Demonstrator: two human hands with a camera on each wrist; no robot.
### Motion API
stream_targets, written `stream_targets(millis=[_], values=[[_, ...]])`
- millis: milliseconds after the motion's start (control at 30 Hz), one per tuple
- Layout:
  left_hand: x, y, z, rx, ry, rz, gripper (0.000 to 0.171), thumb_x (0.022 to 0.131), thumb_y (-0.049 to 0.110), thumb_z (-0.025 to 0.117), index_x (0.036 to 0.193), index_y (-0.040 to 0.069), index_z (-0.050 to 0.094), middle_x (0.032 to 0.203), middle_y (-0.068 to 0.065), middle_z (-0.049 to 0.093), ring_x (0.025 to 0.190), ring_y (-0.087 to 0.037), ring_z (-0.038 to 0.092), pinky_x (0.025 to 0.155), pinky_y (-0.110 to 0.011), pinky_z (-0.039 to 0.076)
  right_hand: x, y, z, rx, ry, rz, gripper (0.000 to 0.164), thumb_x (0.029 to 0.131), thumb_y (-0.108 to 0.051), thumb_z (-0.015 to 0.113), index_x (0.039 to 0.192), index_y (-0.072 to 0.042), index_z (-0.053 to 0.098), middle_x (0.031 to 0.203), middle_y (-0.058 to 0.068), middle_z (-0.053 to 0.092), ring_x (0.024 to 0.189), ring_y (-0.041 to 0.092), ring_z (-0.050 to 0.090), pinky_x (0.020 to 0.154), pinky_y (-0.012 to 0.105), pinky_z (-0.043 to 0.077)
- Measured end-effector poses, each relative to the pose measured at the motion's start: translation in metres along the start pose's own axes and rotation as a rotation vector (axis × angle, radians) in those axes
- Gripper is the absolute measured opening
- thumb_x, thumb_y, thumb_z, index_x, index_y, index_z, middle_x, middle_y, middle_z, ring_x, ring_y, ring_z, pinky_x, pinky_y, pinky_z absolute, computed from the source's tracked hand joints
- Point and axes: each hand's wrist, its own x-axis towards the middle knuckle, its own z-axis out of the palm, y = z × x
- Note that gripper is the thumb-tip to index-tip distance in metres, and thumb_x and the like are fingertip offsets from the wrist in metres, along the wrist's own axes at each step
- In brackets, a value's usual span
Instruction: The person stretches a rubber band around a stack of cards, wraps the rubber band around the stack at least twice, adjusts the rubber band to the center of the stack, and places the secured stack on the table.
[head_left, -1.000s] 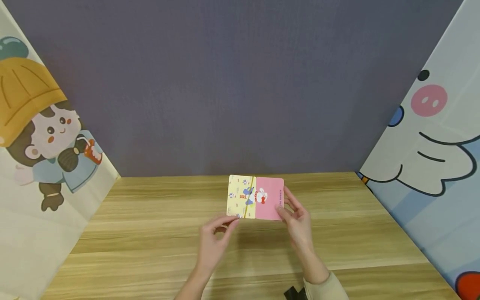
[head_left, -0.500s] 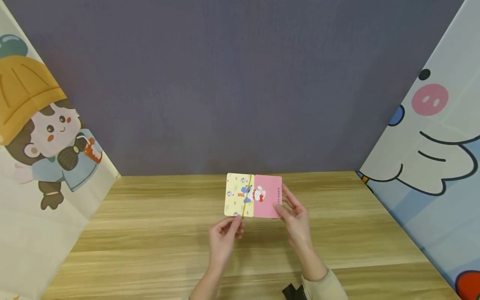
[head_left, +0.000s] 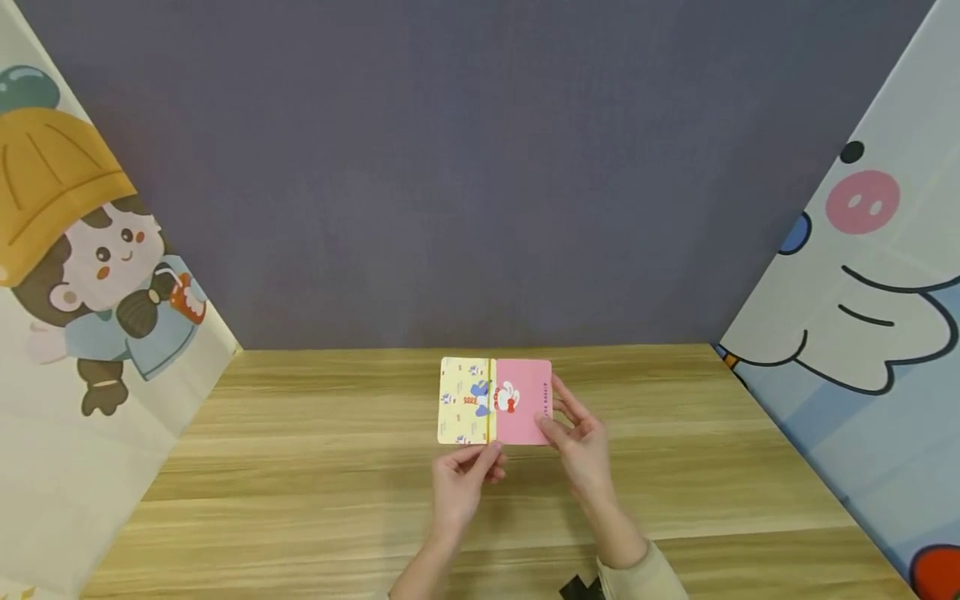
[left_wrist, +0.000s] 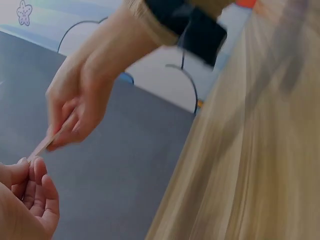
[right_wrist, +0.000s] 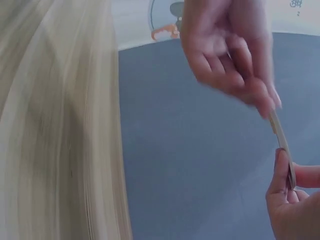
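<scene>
A small notebook (head_left: 517,425) is held up above the table, its yellow half on the left and pink half on the right, with cartoon prints. A thin yellow band (head_left: 490,400) runs straight down near its middle. My left hand (head_left: 459,492) pinches the lower edge by the band's lower end; whether the band is in the pinch I cannot tell. With thumb in front and fingers behind, my right hand (head_left: 588,454) grips the lower right side. Both wrist views show the notebook (right_wrist: 281,130) edge-on and thin between the left hand (right_wrist: 230,60) and right hand (right_wrist: 295,205).
Below the hands spreads a wood-grain table (head_left: 300,467). A dark grey panel (head_left: 465,167) rises behind it. Cartoon-printed panels flank the left (head_left: 45,467) and right (head_left: 795,317) sides. By the right sleeve (head_left: 645,575) a black object (head_left: 581,587) shows at the bottom edge.
My left hand has slid right along the notebook's lower edge. The band has gone from slanted to upright near the middle. Notebook and right hand have shifted slightly left.
</scene>
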Motion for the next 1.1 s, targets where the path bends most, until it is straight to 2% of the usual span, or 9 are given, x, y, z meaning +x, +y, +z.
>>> stream_targets(millis=[100, 133, 267, 533, 633, 733, 833, 900, 1100], values=[[-0.002, -0.003, 0.006, 0.010, 0.005, -0.061, 0.024, 0.083, 0.019, 0.063, 0.086, -0.004, 0.066, 0.072, -0.012, 0.066, 0.055, -0.021, 0.061, 0.050, -0.032, 0.053, -0.001, 0.005, 0.003, -0.011, 0.031, 0.041, 0.059, 0.079, 0.002, 0.063, 0.133, -0.013, 0.042, 0.107, 0.019, 0.055, 0.090, 0.035, 0.060, 0.073, 0.037, 0.051], [-0.002, -0.004, 0.006, 0.012, 0.015, -0.090, 0.024, 0.082, 0.021, 0.064, 0.086, -0.002, 0.067, 0.072, -0.012, 0.066, 0.056, -0.023, 0.061, 0.051, -0.033, 0.053, 0.001, 0.021, -0.007, -0.036, 0.050, 0.060, 0.061, 0.079, -0.001, 0.064, 0.133, -0.015, 0.041, 0.109, 0.020, 0.054, 0.092, 0.037, 0.058, 0.074, 0.039, 0.051], [0.001, -0.028, -0.001, 0.025, 0.052, -0.207, 0.025, 0.077, 0.030, 0.068, 0.084, 0.006, 0.069, 0.075, -0.013, 0.066, 0.060, -0.031, 0.061, 0.055, -0.040, 0.053, 0.005, 0.037, -0.018, -0.027, 0.094, 0.097, 0.063, 0.077, -0.003, 0.067, 0.132, -0.019, 0.043, 0.112, 0.022, 0.051, 0.094, 0.040, 0.056, 0.075, 0.042, 0.049], [0.002, -0.028, -0.010, 0.007, 0.109, -0.160, 0.024, 0.078, 0.026, 0.068, 0.084, 0.003, 0.068, 0.075, -0.014, 0.065, 0.058, -0.029, 0.060, 0.051, -0.039, 0.052, 0.006, 0.036, -0.025, 0.000, 0.074, 0.057, 0.063, 0.079, 0.001, 0.063, 0.135, -0.015, 0.039, 0.112, 0.022, 0.051, 0.094, 0.039, 0.057, 0.074, 0.042, 0.050], [0.001, -0.024, -0.009, 0.028, 0.105, -0.112, 0.020, 0.080, 0.022, 0.066, 0.084, 0.003, 0.068, 0.074, -0.012, 0.065, 0.055, -0.024, 0.060, 0.049, -0.035, 0.052, 0.002, 0.013, -0.013, 0.015, 0.039, 0.029, 0.061, 0.080, 0.006, 0.060, 0.134, -0.011, 0.038, 0.109, 0.019, 0.054, 0.091, 0.036, 0.059, 0.073, 0.039, 0.051], [-0.002, 0.015, 0.001, 0.017, 0.058, -0.025, 0.015, 0.083, 0.012, 0.063, 0.082, -0.003, 0.066, 0.070, -0.012, 0.064, 0.052, -0.018, 0.059, 0.047, -0.029, 0.052, -0.004, -0.028, 0.016, 0.015, 0.031, 0.026, 0.059, 0.078, 0.005, 0.062, 0.132, -0.007, 0.041, 0.102, 0.018, 0.057, 0.088, 0.032, 0.061, 0.072, 0.036, 0.052], [-0.006, 0.053, 0.012, -0.013, 0.035, -0.009, 0.015, 0.082, 0.007, 0.062, 0.081, -0.008, 0.064, 0.067, -0.014, 0.063, 0.051, -0.017, 0.057, 0.047, -0.026, 0.051, -0.008, -0.055, 0.037, 0.016, 0.036, 0.019, 0.058, 0.077, 0.000, 0.065, 0.130, -0.007, 0.044, 0.098, 0.014, 0.058, 0.085, 0.028, 0.062, 0.072, 0.032, 0.052], [-0.007, 0.057, 0.014, -0.005, 0.040, -0.028, 0.017, 0.082, 0.009, 0.063, 0.081, -0.008, 0.064, 0.067, -0.014, 0.063, 0.051, -0.017, 0.058, 0.048, -0.027, 0.051, -0.010, -0.060, 0.042, -0.010, 0.055, 0.033, 0.059, 0.075, -0.003, 0.068, 0.130, -0.008, 0.045, 0.098, 0.015, 0.057, 0.084, 0.028, 0.062, 0.072, 0.033, 0.052], [-0.005, -0.011, -0.001, 0.044, 0.058, -0.077, 0.024, 0.082, 0.017, 0.064, 0.086, -0.007, 0.064, 0.069, -0.010, 0.065, 0.051, -0.018, 0.060, 0.047, -0.030, 0.052, -0.004, 0.013, -0.009, -0.041, 0.061, 0.031, 0.060, 0.080, 0.004, 0.061, 0.134, -0.009, 0.038, 0.109, 0.021, 0.052, 0.089, 0.038, 0.059, 0.072, 0.038, 0.051]])
